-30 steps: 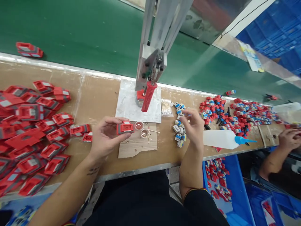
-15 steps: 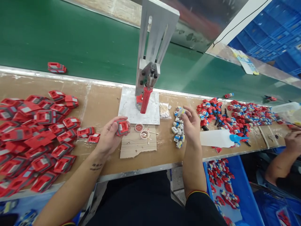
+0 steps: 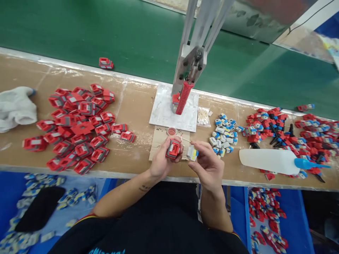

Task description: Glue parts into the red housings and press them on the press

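Observation:
My left hand (image 3: 160, 159) is closed on a red and grey plastic piece (image 3: 174, 149) with a recess in its upper face. Between the thumb and fingers of my right hand (image 3: 209, 165) sits a small white, blue and yellow plastic block (image 3: 192, 153), just right of the red piece and apart from it. Behind my hands a torn cardboard piece (image 3: 156, 143) carries a small round dish of reddish liquid (image 3: 171, 131). A second dish beside it is mostly hidden by my left hand. A cotton swab (image 3: 185, 139) lies by the dishes.
A lever press with a red handle (image 3: 184, 98) stands on a metal plate (image 3: 161, 109). Red pieces (image 3: 82, 128) lie heaped left; white-blue blocks (image 3: 224, 135) lie right, near a squeeze bottle (image 3: 268, 161). Bagged swabs (image 3: 203, 116) lie beside the plate. Behind runs a green belt (image 3: 143, 46).
My right hand has brought the small block from the white-blue pile over towards the red piece. Both hands are now close together before the cardboard. The view has tilted down and shifted left.

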The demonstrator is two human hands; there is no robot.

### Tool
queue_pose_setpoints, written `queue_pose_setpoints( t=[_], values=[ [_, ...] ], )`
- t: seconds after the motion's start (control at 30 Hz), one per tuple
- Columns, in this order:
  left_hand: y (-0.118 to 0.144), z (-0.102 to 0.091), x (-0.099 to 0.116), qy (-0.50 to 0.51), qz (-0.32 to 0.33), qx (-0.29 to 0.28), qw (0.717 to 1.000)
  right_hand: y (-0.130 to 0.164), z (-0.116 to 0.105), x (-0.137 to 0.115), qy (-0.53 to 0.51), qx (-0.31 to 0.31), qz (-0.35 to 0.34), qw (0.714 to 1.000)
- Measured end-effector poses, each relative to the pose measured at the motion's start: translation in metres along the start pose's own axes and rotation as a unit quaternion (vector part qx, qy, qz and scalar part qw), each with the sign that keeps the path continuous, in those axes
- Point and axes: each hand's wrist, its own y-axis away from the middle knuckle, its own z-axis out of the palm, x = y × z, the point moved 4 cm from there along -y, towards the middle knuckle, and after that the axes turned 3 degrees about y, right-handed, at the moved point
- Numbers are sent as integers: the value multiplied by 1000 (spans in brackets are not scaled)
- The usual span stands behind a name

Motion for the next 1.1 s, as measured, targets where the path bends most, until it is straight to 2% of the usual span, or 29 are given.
queue_pose_setpoints(
  t=[0.1, 0.23, 0.47, 0.73, 0.93, 1.0, 1.1],
  values=[
    [3, -4, -1, -32, 33, 14, 999, 4, 7, -5, 53, -20, -20, 998],
    [4, -12, -2, -124, 83, 25, 988, -1, 15, -17, 148, -46, -83, 984],
    [7, -21, 0, -228, 89, 33, 969, -11, 19, -27, 257, -107, -122, 953],
    [22, -14, 19, -326, 155, 27, 932, -12, 23, -33, 252, -121, -159, 947],
    [18, -16, 24, -361, 113, -59, 924, -3, 27, -19, 217, -84, -185, 955],
    [18, -20, 28, -385, 100, -63, 915, -4, 27, -15, 215, -105, -190, 952],
    [23, -29, 39, -394, 121, -52, 910, -18, 17, -12, 202, -158, -198, 946]
  ],
)
